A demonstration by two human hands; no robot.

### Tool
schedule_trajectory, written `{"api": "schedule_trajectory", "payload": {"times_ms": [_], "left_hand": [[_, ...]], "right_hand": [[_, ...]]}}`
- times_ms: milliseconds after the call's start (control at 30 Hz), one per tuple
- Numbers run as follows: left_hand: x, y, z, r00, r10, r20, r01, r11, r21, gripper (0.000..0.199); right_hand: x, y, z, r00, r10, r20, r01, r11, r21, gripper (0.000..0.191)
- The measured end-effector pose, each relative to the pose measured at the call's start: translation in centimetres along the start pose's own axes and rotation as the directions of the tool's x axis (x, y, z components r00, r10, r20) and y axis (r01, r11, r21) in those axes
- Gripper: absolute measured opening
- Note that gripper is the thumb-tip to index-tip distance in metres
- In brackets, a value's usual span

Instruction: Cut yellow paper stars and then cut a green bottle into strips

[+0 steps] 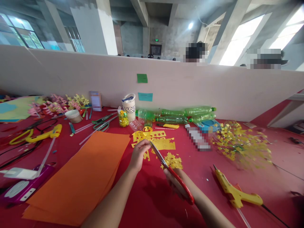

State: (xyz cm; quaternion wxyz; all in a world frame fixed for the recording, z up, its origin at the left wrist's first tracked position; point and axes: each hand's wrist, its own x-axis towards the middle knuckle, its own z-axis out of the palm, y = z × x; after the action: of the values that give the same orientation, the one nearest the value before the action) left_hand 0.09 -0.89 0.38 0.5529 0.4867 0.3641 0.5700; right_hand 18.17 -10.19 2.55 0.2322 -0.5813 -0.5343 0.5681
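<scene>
My right hand grips a pair of scissors with red handles, the blades pointing up and to the left. At the blade tips, my left hand has thumb and forefinger pinched together; anything between them is too small or hidden to make out. Just beyond the hands lie yellow sheets with star-shaped holes. A heap of small yellow stars lies behind my right hand. Left of my left hand is a stack of orange sheets.
At right lie a yellow glue gun and sprays of yellow stars. Green plastic bottles lie along the white partition. A yellow cutter is before them. Another glue gun and a purple power strip are at left.
</scene>
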Motion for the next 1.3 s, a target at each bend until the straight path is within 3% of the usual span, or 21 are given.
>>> {"api": "schedule_trajectory", "payload": {"times_ms": [233, 400, 533, 733, 900, 1033, 1100, 1167, 1300], "left_hand": [[0.0, 0.1, 0.0, 1.000, -0.012, -0.017, 0.011, 0.998, -0.060, 0.011], [0.0, 0.9, 0.3, 0.985, -0.162, -0.052, 0.132, 0.922, -0.363, 0.006], [-0.3, 1.5, 0.3, 0.945, -0.323, 0.042, 0.294, 0.791, -0.536, 0.010], [-0.8, 1.5, 0.7, 0.917, -0.367, 0.155, 0.384, 0.710, -0.590, 0.013], [-0.7, 0.6, 1.0, 0.929, -0.329, 0.169, 0.369, 0.864, -0.342, 0.012], [-0.3, -0.2, 0.8, 0.979, -0.138, 0.152, 0.121, 0.986, 0.114, 0.013], [-0.5, -0.4, 1.0, 0.963, -0.068, 0.259, -0.045, 0.912, 0.407, 0.015], [-1.0, -0.6, 1.5, 0.915, -0.053, 0.400, -0.223, 0.760, 0.610, 0.015], [-2.4, -1.2, 2.7, 0.817, -0.103, 0.568, -0.474, 0.442, 0.762, 0.017]], "right_hand": [[0.3, 0.2, 0.0, 1.000, 0.003, -0.005, -0.003, 1.000, -0.027, 0.055], [1.1, 0.8, -0.4, 0.990, -0.029, -0.138, 0.042, 0.995, 0.091, 0.050], [1.8, 1.5, -1.4, 0.948, -0.077, -0.308, 0.142, 0.971, 0.193, 0.045], [2.1, 1.4, -2.3, 0.936, -0.086, -0.340, 0.178, 0.951, 0.252, 0.035], [2.3, 1.2, -2.3, 0.945, -0.095, -0.313, 0.206, 0.917, 0.341, 0.028], [2.3, 1.2, -3.1, 0.888, -0.067, -0.455, 0.274, 0.871, 0.407, 0.020], [2.3, 1.3, -3.6, 0.859, -0.064, -0.508, 0.330, 0.828, 0.453, 0.021], [2.4, 1.4, -3.9, 0.853, -0.067, -0.517, 0.357, 0.798, 0.485, 0.022], [2.5, 1.5, -3.6, 0.870, -0.062, -0.490, 0.331, 0.810, 0.485, 0.022]]}}
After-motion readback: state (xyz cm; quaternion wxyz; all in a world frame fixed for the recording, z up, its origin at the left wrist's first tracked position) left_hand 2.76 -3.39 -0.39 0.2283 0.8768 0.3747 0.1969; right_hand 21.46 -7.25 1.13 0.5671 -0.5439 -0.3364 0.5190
